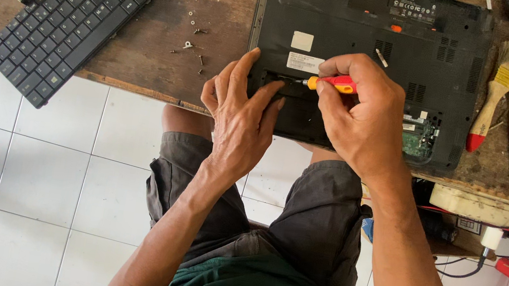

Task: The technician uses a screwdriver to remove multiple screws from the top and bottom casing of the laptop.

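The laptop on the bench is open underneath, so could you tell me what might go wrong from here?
1. The loose screws lie bare on the table near its edge; a nudge could send them to the floor.
2. The right hand drives the screwdriver beside the left hand; a slip might jab a finger.
3. The keyboard overhangs the edge and could tip off.

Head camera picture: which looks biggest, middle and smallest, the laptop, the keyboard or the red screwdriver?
1. Laptop, upside down, looks biggest.
2. Keyboard, a bit smaller, partly cut off at the top.
3. Red screwdriver in the right hand, smallest and mostly hidden.
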